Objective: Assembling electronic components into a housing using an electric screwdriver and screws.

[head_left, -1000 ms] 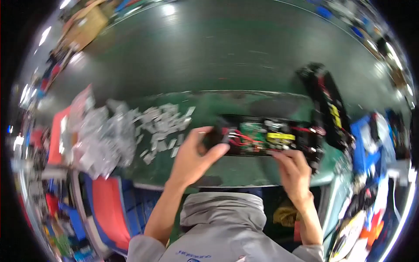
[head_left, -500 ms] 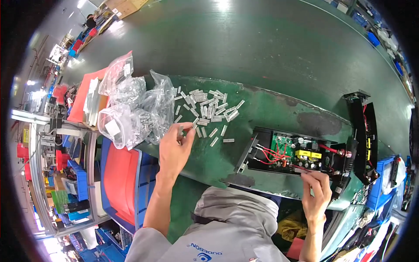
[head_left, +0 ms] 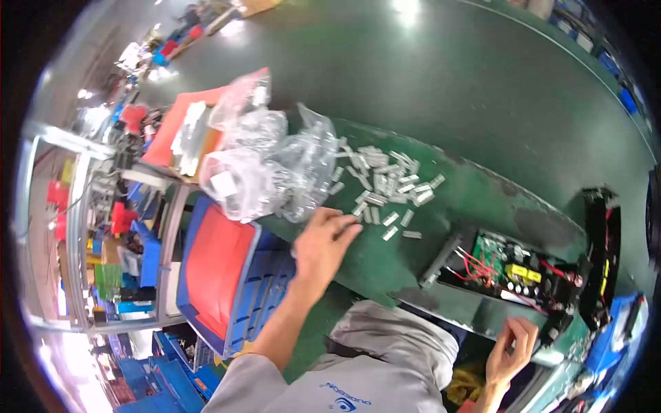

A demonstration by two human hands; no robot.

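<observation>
My left hand [head_left: 320, 251] is over the green bench, its thumb and fingers closed together beside a scattered heap of small silvery metal pieces [head_left: 385, 180]. One metal piece [head_left: 359, 208] touches or lies just beyond the fingertips; what the fingers grip is hidden. To the right lies an open black case with a green circuit board [head_left: 488, 251], red wires and yellow parts [head_left: 523, 273]. A pale strip [head_left: 513, 297] rests along the case's near edge. Below that edge my right hand [head_left: 511, 350] hangs apart from the case, its fingers loosely bent, with nothing visible between them.
Clear plastic bags [head_left: 255, 162] stand left of the heap. Below them is a blue bin [head_left: 258, 275] with red sheets [head_left: 219, 258]. A second black housing [head_left: 600, 258] lies right of the case. A metal frame rack [head_left: 76, 148] stands at the left.
My right hand has drawn back from the case's near edge, and the pale strip stays there. My left hand remains beside the same metal pieces. The whole view has shifted.
</observation>
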